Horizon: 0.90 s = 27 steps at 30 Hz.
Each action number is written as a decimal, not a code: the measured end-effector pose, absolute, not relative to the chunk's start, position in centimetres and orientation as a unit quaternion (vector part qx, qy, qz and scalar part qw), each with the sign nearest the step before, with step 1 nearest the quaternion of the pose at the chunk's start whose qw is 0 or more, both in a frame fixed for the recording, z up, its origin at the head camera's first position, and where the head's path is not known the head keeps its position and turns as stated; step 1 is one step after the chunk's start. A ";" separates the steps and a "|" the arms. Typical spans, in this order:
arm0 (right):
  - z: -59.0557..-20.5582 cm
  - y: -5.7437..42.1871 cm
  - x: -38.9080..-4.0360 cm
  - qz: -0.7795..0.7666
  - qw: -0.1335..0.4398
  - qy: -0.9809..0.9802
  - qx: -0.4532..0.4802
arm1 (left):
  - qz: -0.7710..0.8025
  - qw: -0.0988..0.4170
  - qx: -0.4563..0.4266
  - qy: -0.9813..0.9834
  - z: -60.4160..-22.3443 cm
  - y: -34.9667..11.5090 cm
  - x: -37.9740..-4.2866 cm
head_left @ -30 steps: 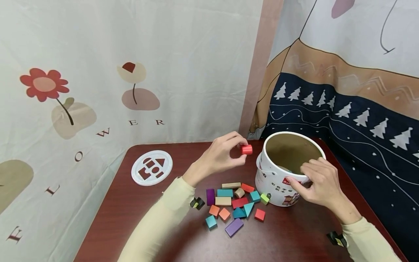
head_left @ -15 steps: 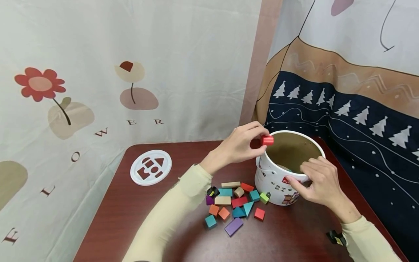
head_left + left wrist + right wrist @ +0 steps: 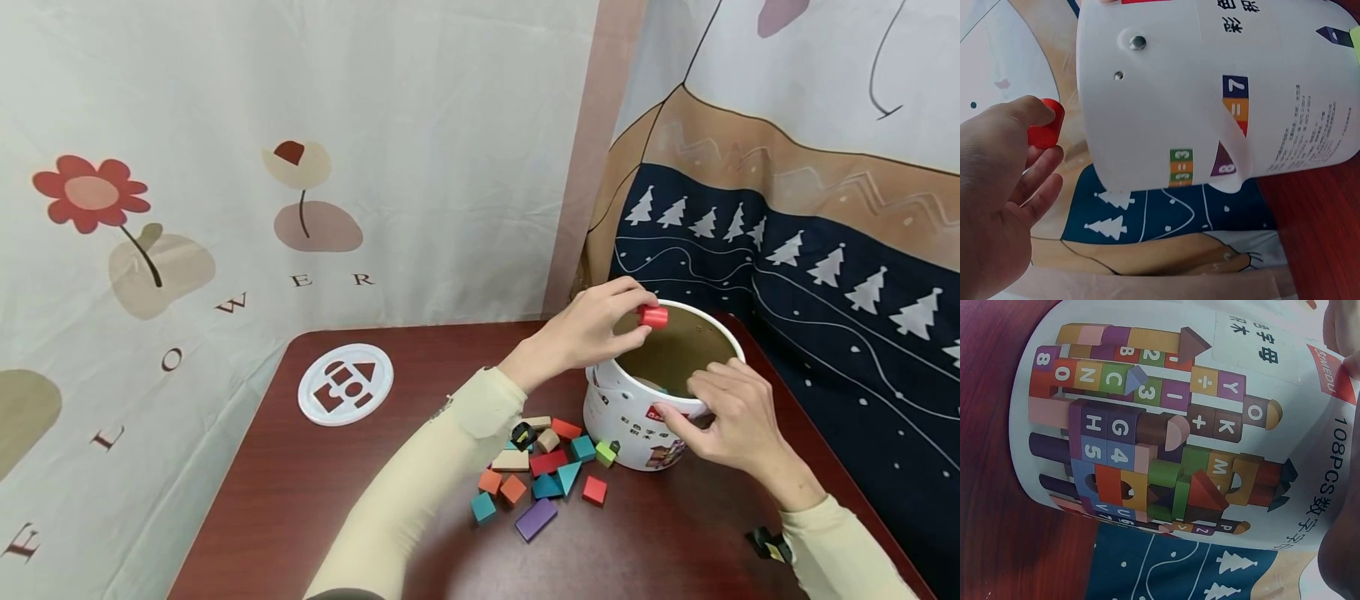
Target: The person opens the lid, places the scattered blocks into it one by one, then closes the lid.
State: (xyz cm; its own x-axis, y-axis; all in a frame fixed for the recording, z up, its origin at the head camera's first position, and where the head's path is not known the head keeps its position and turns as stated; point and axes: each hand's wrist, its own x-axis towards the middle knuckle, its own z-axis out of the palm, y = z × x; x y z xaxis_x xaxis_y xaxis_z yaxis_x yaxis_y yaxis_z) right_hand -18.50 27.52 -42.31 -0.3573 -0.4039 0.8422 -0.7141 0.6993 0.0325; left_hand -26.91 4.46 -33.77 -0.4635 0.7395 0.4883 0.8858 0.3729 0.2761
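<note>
My left hand [image 3: 592,327] pinches a small red cylinder block [image 3: 654,317] between thumb and fingers, above the back left part of the bucket's opening. The left wrist view shows the same red block [image 3: 1047,125] held beside the bucket's rim. The white bucket [image 3: 637,433] stands upright, printed with coloured blocks and lettering. My right hand [image 3: 731,412] grips its front right rim, thumb outside and fingers over the edge. In the right wrist view the printed bucket wall [image 3: 1147,431] fills most of the picture, with part of the hand at the right edge.
Several loose wooden blocks [image 3: 549,463], red, teal, orange, purple and plain wood, lie left of the bucket on the dark red table [image 3: 255,500]. A white round lid [image 3: 347,384] with shape cut-outs lies at the back left. Printed curtains [image 3: 450,167] hang behind.
My left hand has moved right with the red cylinder block, from left of the bucket to over its opening. The right hand keeps its grip on the rim.
</note>
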 end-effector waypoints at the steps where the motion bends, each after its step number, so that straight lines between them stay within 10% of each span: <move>1: -42.3 27.5 -18.5 0.173 0.449 -0.805 0.348 | -0.255 0.137 -0.496 -0.819 -33.8 4.6 -26.9; 27: -41.3 26.7 -18.1 0.179 0.465 -0.790 0.357 | -0.187 0.173 -0.461 -0.850 -35.4 4.9 -26.9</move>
State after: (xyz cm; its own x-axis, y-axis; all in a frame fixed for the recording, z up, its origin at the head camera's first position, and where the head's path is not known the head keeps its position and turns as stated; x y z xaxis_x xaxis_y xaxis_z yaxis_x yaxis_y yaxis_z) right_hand -18.09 26.74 -41.35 -0.3119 -0.3971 0.8632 -0.7306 0.6810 0.0493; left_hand -26.91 4.89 -35.36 -0.5147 0.7195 0.4663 0.8488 0.5044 0.1587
